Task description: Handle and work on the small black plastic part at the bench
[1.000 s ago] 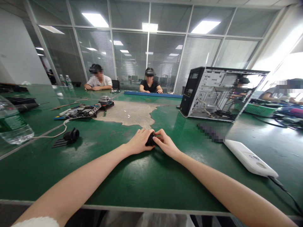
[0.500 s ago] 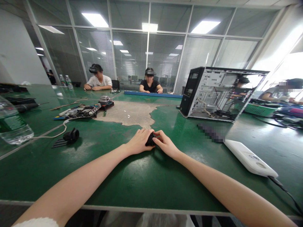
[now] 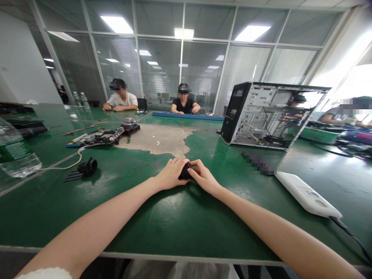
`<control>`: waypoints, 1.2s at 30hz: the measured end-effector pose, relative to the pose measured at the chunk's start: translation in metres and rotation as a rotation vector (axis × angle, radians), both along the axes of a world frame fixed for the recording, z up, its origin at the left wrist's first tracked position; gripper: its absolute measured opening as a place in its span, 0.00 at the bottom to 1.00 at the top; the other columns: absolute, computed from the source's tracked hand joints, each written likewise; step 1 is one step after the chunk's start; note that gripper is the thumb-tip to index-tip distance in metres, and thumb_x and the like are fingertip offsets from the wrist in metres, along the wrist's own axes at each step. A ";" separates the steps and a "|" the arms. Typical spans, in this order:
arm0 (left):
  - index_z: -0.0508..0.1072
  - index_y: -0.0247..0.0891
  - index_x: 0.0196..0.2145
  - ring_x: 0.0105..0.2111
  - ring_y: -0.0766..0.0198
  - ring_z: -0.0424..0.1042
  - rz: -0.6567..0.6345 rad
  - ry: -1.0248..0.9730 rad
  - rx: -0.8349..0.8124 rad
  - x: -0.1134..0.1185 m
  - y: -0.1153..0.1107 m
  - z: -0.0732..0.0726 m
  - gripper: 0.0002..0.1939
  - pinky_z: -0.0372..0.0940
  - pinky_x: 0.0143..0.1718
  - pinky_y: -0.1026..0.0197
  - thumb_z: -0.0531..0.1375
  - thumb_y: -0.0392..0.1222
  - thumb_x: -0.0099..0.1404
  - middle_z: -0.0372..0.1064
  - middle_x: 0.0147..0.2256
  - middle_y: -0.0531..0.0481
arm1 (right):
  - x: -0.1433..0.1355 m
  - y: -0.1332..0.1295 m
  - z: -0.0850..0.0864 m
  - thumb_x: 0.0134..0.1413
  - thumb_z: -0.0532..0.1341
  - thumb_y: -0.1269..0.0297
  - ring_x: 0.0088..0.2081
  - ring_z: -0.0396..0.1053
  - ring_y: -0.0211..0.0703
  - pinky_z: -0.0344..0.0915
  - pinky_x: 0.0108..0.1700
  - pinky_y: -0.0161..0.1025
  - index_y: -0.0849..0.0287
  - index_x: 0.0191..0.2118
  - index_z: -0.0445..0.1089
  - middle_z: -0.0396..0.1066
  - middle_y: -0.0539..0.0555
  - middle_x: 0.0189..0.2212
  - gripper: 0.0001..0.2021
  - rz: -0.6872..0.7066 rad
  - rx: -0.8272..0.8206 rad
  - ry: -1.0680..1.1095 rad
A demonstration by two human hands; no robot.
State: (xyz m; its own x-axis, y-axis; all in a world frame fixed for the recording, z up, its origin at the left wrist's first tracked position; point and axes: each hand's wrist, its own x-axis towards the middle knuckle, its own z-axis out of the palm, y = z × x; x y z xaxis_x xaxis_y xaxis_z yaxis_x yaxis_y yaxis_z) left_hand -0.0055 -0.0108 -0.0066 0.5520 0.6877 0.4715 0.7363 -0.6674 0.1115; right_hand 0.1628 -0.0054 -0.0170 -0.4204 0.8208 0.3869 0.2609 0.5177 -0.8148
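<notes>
A small black part [image 3: 185, 171] is held between both hands just above the green table [image 3: 162, 224], near the middle of the view. My left hand [image 3: 171, 173] wraps round it from the left, its fingers over the top and back. On the other side, my right hand [image 3: 202, 176] pinches its right edge with thumb and fingertips. Much of the part is hidden by the fingers, so its exact shape cannot be made out. Another black piece with prongs [image 3: 85, 167] lies to the left of my left forearm.
An open computer case [image 3: 261, 116] stands at the right; a white device with a cable [image 3: 308, 193] lies nearer. Circuit boards [image 3: 99, 136] and a water bottle [image 3: 17, 151] are at the left. People sit across the table and at far right.
Both hands keep nearly the same place and grip on the black part. Across the table, the hands of the person in black have moved slightly.
</notes>
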 end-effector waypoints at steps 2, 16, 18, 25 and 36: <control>0.52 0.38 0.48 0.43 0.54 0.59 -0.002 0.005 0.004 0.000 0.000 0.000 0.30 0.53 0.43 0.53 0.59 0.48 0.51 0.59 0.45 0.44 | 0.000 0.002 -0.002 0.51 0.53 0.59 0.34 0.65 0.37 0.64 0.36 0.37 0.57 0.41 0.57 0.64 0.52 0.36 0.12 -0.018 -0.002 0.001; 0.52 0.37 0.48 0.42 0.54 0.59 0.003 0.014 0.018 0.000 0.000 0.000 0.30 0.54 0.42 0.54 0.59 0.48 0.51 0.59 0.44 0.44 | -0.001 -0.005 0.005 0.50 0.53 0.61 0.34 0.65 0.37 0.64 0.35 0.36 0.57 0.37 0.57 0.64 0.50 0.32 0.09 0.024 -0.010 0.032; 0.52 0.37 0.48 0.42 0.54 0.59 0.000 0.011 0.017 0.000 0.000 0.000 0.30 0.54 0.42 0.54 0.59 0.48 0.51 0.59 0.44 0.44 | -0.001 -0.005 0.005 0.52 0.52 0.60 0.34 0.65 0.37 0.64 0.35 0.36 0.57 0.36 0.57 0.64 0.50 0.31 0.08 0.022 -0.009 0.036; 0.52 0.38 0.49 0.43 0.54 0.59 0.001 0.014 0.016 0.000 0.000 0.000 0.30 0.54 0.42 0.54 0.59 0.48 0.51 0.58 0.45 0.44 | -0.001 0.003 -0.003 0.50 0.54 0.60 0.35 0.65 0.38 0.64 0.38 0.38 0.57 0.37 0.56 0.64 0.50 0.33 0.09 0.015 -0.034 0.058; 0.52 0.37 0.48 0.42 0.54 0.59 0.006 0.024 0.025 0.000 0.000 0.000 0.30 0.54 0.42 0.54 0.59 0.48 0.51 0.59 0.44 0.44 | -0.001 -0.002 0.002 0.49 0.55 0.62 0.32 0.65 0.36 0.64 0.34 0.36 0.57 0.38 0.56 0.63 0.49 0.32 0.10 0.061 -0.070 0.049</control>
